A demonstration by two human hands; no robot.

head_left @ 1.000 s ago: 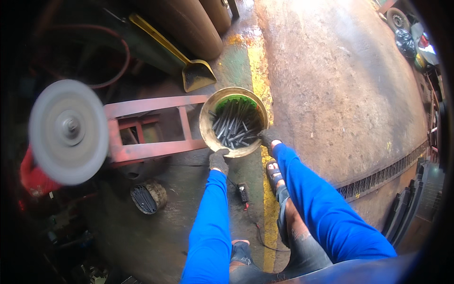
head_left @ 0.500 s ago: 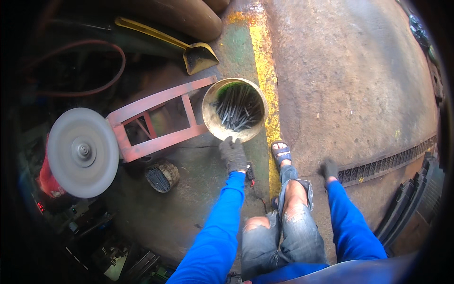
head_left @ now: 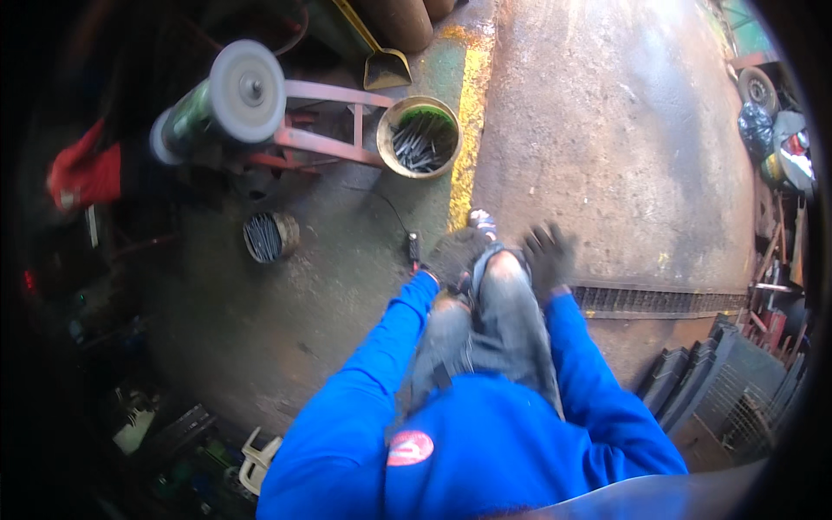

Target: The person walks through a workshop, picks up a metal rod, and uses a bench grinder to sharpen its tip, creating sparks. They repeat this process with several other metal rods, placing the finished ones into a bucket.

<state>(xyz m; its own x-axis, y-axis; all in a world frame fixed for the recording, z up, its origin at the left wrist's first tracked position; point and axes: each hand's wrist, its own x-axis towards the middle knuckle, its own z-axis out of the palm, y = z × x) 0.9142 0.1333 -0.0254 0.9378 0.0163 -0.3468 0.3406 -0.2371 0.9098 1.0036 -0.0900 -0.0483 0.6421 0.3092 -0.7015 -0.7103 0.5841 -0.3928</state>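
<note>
My left hand point(head_left: 453, 263), in a dark glove, is in front of my knee; blur hides its fingers, so its grip cannot be made out. On the other side of my knees, my right hand point(head_left: 548, 258), also gloved, is open with fingers spread and nothing in it. Beyond the left hand stands a pale bucket point(head_left: 388, 157) holding many dark metal rods point(head_left: 419, 146). A smaller round container point(head_left: 289, 232) packed with similar rods point(head_left: 263, 237) sits on the floor to the left. Next to the left wrist lies a small black device point(head_left: 413, 247) with a thin cord.
A bench grinder with a large grey wheel point(head_left: 249, 90) stands at the left, by a red metal frame point(head_left: 325, 146) reaching to the bucket. Behind are a yellow dustpan point(head_left: 387, 71) and a yellow floor line point(head_left: 471, 113). A floor grating point(head_left: 659, 301) and stacked metal parts point(head_left: 693, 368) are at right.
My left hand has left the bucket's rim and come back to my knees. My right hand has moved in toward my legs, fingers now spread. My view has shifted, showing more of my torso.
</note>
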